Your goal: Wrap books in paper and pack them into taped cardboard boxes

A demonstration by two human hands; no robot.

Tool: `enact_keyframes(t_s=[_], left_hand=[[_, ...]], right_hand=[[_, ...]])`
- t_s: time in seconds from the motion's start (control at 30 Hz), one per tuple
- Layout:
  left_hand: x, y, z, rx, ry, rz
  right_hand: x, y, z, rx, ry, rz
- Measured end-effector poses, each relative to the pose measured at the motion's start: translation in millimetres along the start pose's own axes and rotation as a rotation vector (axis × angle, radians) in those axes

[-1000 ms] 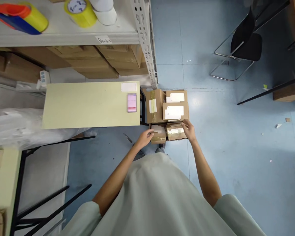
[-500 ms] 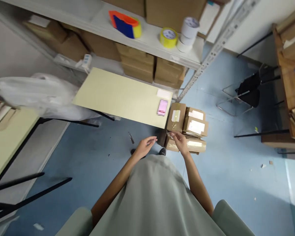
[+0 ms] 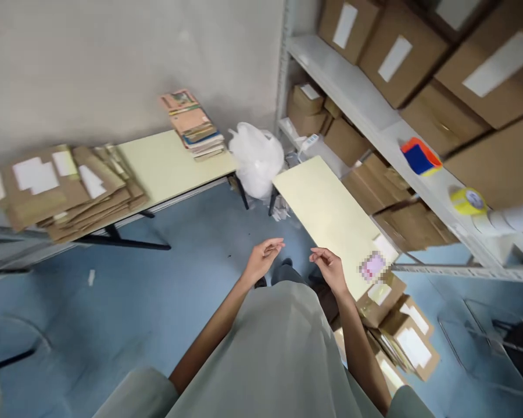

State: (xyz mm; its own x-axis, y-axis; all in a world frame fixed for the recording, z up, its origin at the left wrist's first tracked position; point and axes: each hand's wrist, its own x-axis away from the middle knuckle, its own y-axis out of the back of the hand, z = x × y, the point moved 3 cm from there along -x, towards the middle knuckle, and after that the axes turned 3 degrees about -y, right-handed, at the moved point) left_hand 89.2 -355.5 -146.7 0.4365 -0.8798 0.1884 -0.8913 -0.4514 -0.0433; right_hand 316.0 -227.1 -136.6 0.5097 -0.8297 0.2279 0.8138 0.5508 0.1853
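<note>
Cardboard boxes (image 3: pixel 380 303), fwiw, are bunched on the floor at my 4 o'clock, just past the pale table (image 3: pixel 331 215). Neither hand's got anything: left hand (image 3: pixel 260 260) and right hand (image 3: pixel 330 268) are both empty, fingers loosely curled and clear of the thumbs. Progress-wise, labels are on several boxes; can't tell what's left. Container check: shelving (image 3: pixel 344 87) at 2 o'clock is loaded with more cartons (image 3: pixel 444 110), insides hidden. White plastic bag (image 3: pixel 256 159) at 11, contents no clue. Flattish cardboard stack (image 3: pixel 41 203) sits around 9–10.
</note>
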Motion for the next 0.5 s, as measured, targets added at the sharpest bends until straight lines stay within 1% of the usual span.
enact_keyframes(t_s=[0.07, 0.17, 0.27, 0.4, 0.5], left_hand=[[-9.0, 27.7, -2.5, 0.013, 0.0, -0.081], [-24.7, 66.8, -4.9, 0.015, 0.0, -0.172], [-45.7, 105.1, -8.9, -0.011, 0.009, -0.26], [-85.7, 151.9, -21.9, -0.082, 0.043, -0.382], [-121.5, 180.8, -36.1, -0.112, 0.076, -0.466]], right_hand=[[-32.4, -23.5, 11.7, 0.023, 0.011, 0.083], [-83.1, -61.2, 23.9, 0.033, 0.006, 0.197], [-134.7, -100.9, 35.6, 0.019, 0.002, 0.294], [-202.5, -147.3, 58.0, 0.011, -0.002, 0.398], [-252.7, -171.9, 79.1, 0.021, -0.008, 0.476]])
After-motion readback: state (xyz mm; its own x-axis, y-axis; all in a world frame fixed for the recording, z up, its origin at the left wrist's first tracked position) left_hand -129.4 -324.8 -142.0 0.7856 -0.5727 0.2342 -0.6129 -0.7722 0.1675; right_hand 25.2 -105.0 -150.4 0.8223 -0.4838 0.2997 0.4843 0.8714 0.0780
